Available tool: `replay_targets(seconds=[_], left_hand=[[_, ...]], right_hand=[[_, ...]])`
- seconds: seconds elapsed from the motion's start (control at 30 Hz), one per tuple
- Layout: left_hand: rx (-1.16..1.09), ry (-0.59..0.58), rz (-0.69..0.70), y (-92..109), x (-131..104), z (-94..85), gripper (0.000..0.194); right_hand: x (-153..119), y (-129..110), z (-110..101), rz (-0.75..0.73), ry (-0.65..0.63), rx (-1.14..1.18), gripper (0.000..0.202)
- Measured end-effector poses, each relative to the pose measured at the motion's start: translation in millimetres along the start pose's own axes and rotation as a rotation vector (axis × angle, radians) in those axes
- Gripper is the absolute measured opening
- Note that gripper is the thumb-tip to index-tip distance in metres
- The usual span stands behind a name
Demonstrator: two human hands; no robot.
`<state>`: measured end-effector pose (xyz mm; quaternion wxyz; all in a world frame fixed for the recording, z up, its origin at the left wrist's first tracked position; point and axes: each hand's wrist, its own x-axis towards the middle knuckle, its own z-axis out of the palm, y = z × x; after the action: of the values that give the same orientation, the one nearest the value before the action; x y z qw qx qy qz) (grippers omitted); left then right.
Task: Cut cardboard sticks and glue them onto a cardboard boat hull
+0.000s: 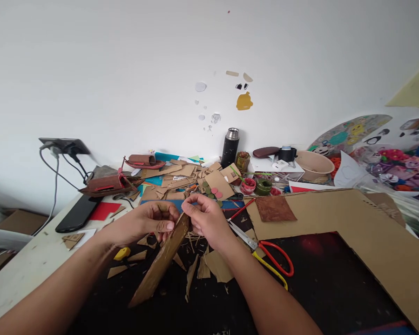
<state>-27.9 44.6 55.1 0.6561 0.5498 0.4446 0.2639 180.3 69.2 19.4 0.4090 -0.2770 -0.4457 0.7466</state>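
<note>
A long, narrow cardboard strip (160, 265), brown with a shiny glue-like coat, slants over the black mat (118, 314). My right hand (206, 218) pinches its upper end between thumb and fingers. On the strip's left edge, just below that end, my left hand (158, 221) grips with its thumb and curled fingers. Cardboard scraps (218, 266) lie on the mat beneath and around both hands. Scissors (253, 243) with red and yellow handles rest to the right of my right hand. A yellow-handled tool (122, 253), partly hidden, sits below my left forearm.
Two small brown model boats (108, 184) (145, 161) stand at the back left, near a black phone (77, 213). Heaped cardboard pieces (181, 174), a black flask (230, 149) and paint jars (247, 186) line the wall. A large cardboard sheet (370, 232) covers the right side.
</note>
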Motion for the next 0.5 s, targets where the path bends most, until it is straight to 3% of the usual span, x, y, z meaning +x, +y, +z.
replay_targets(seconds=[0.2, 0.5], left_hand=[[0.039, 0.003, 0.075, -3.5, -6.7, 4.7, 0.049], [0.155, 0.073, 0.053, -5.3, -12.4, 5.6, 0.04]], right_hand=[[4.4, 3.2, -3.8, -0.014, 0.08, 0.024, 0.048], [6.3, 5.0, -5.8, -0.001, 0.103, -0.018, 0.05]])
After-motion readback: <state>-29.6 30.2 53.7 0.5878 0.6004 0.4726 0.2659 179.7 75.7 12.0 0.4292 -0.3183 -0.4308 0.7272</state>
